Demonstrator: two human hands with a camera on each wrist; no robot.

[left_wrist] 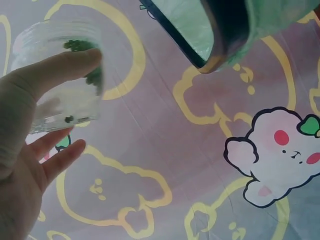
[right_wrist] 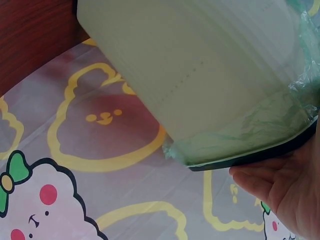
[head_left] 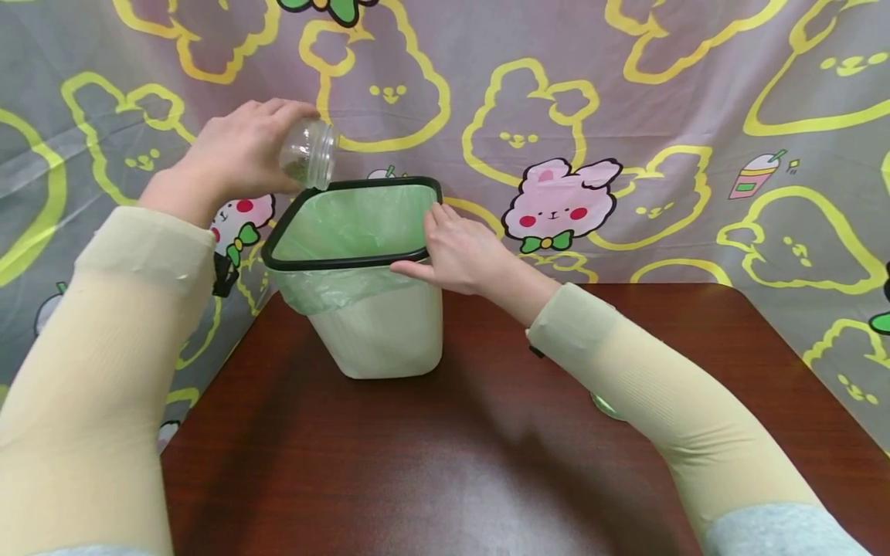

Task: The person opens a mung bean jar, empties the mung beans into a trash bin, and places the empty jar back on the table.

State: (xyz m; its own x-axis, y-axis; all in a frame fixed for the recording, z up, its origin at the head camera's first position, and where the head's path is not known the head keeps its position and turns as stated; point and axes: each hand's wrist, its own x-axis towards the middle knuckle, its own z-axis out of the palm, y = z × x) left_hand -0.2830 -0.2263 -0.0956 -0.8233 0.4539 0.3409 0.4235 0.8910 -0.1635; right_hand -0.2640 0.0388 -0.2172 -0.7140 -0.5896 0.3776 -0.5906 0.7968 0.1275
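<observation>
My left hand point(head_left: 239, 150) grips a clear jar point(head_left: 310, 154) tipped onto its side, its mouth towards the left rim of a white trash bin point(head_left: 382, 332). Small green bits point(left_wrist: 75, 46) cling inside the jar in the left wrist view. A pale green bag point(head_left: 327, 289) lines the bin and folds out under its black rim point(head_left: 334, 262). On the bin's right front corner, my right hand point(head_left: 469, 251) holds the rim, with the thumb along the front and the fingers over the right side. The bin's bottom inside is hidden.
The bin stands at the left back of a dark red-brown wooden table point(head_left: 431, 463). A small round green-edged thing point(head_left: 606, 407) lies partly hidden behind my right forearm. A curtain point(head_left: 660, 255) with cartoon animals hangs behind and beside the table.
</observation>
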